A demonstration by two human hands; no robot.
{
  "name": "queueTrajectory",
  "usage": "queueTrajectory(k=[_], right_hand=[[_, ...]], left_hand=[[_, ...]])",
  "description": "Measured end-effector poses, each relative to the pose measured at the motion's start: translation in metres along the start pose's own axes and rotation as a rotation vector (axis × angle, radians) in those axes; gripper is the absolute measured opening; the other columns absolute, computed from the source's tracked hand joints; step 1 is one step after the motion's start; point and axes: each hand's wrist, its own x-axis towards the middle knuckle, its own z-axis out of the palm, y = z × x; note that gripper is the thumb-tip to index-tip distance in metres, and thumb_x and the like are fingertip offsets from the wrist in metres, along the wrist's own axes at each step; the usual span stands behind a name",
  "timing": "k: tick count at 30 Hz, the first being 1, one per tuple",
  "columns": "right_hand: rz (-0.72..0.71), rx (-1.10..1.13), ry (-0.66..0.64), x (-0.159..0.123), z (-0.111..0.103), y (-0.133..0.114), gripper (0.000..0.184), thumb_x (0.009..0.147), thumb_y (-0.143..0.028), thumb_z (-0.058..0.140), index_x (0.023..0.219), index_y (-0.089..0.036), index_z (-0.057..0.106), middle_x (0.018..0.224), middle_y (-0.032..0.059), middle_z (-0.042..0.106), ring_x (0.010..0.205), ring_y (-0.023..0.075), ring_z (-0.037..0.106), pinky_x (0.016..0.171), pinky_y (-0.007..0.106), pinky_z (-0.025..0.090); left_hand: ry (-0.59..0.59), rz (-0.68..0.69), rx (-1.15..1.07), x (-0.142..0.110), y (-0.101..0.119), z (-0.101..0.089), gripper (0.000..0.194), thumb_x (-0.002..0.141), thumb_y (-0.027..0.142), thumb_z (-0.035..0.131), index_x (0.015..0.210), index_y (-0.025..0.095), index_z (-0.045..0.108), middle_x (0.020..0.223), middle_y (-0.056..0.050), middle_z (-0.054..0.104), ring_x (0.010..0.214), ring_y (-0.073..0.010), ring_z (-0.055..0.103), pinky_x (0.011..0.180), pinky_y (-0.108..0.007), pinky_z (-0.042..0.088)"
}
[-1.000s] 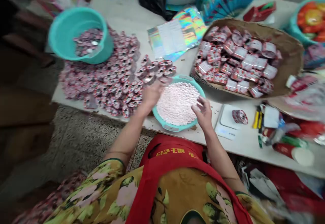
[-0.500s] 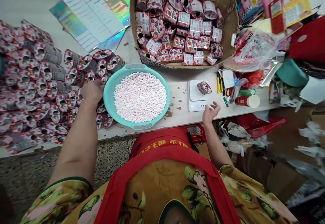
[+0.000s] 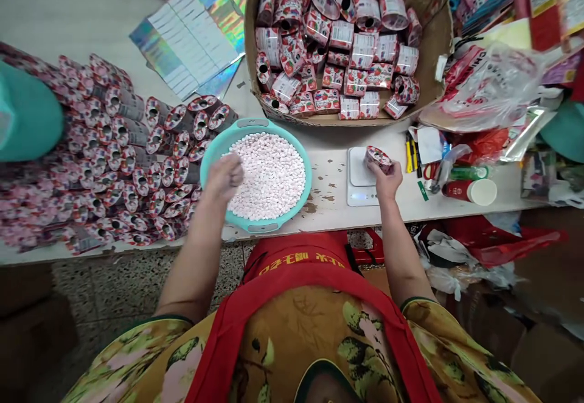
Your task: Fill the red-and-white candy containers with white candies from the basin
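A turquoise basin (image 3: 308,175) full of small pinkish-white candies (image 3: 271,178) stands at the table's front edge. Over the left side of the candies is my left hand (image 3: 223,178), blurred, its fingers curled in; whether anything is inside them is hidden. My right hand (image 3: 389,179) grips a small strawberry-printed plastic container (image 3: 379,158) between thumb and fingers, at the right edge of a white digital scale (image 3: 360,195). The scale's display is lit, but its figures are too small to read.
Many similar containers (image 3: 137,178) lie stacked on the left, beside a turquoise tub (image 3: 27,111). A cardboard box (image 3: 438,44) of containers stands behind. Printed label sheets (image 3: 191,44) lie at the back left. Cutters (image 3: 413,153) and a red-and-white cup (image 3: 469,192) are right of the scale.
My left hand has moved right from the stacked containers to above the candies. My right hand has closed on the container at the scale. The view has shifted left.
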Motion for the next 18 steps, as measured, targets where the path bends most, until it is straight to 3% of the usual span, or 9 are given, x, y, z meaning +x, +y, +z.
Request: queueTrajectory(k=[2,4,7,9,12,18], right_hand=[[0.005,0.087,-0.118,-0.017,0.007,-0.030,0.049,0.063,-0.047,0.083,0.096,-0.019,0.062,0.094,0.0010,0.067,0.091,0.0181,0.063,0.090,0.035,0.055],[0.022,0.158,-0.343,-0.039,0.020,-0.063,0.045,0.066,-0.050,0.083,0.096,-0.020,0.066,0.093,0.0009,0.070,0.086,0.0179,0.065,0.085,0.034,0.056],[0.097,0.200,-0.632,-0.075,0.055,-0.105,0.047,0.067,-0.055,0.083,0.097,-0.020,0.071,0.090,0.0019,0.073,0.078,0.0171,0.066,0.076,0.031,0.059],[0.213,0.164,-0.783,-0.095,0.082,-0.122,0.050,0.063,-0.059,0.085,0.091,-0.018,0.072,0.081,0.0024,0.074,0.069,0.0163,0.066,0.064,0.029,0.058],[0.399,0.084,-0.923,-0.112,0.113,-0.132,0.056,0.058,-0.063,0.086,0.084,-0.016,0.073,0.070,0.0035,0.072,0.058,0.0162,0.064,0.051,0.026,0.055],[0.468,0.045,-0.947,-0.118,0.125,-0.132,0.059,0.050,-0.060,0.091,0.085,-0.016,0.073,0.074,0.0045,0.075,0.060,0.0180,0.067,0.055,0.030,0.057]], left_hand=[[-0.143,-0.062,-0.154,-0.010,-0.010,0.037,0.033,0.093,0.042,0.067,0.076,0.015,0.057,0.054,0.006,0.044,0.042,-0.0024,0.035,0.040,-0.015,0.023],[-0.225,-0.090,-0.274,-0.017,-0.016,0.070,0.042,0.090,0.053,0.068,0.077,0.014,0.062,0.062,0.001,0.056,0.049,-0.0043,0.050,0.046,-0.016,0.035],[-0.357,-0.172,-0.415,-0.017,-0.016,0.097,0.056,0.089,0.068,0.059,0.084,0.012,0.069,0.073,-0.005,0.067,0.062,-0.0111,0.064,0.059,-0.022,0.050],[-0.394,-0.220,-0.481,-0.015,-0.015,0.098,0.063,0.088,0.072,0.055,0.088,0.011,0.071,0.077,-0.008,0.070,0.068,-0.0158,0.068,0.065,-0.027,0.053],[-0.347,-0.266,-0.566,-0.013,-0.020,0.084,0.059,0.088,0.069,0.059,0.087,0.011,0.070,0.079,-0.010,0.071,0.074,-0.0189,0.070,0.070,-0.030,0.055],[-0.272,-0.387,-0.628,-0.015,-0.032,0.067,0.036,0.090,0.048,0.067,0.085,0.013,0.067,0.074,-0.005,0.068,0.062,-0.0163,0.066,0.064,-0.030,0.054]])
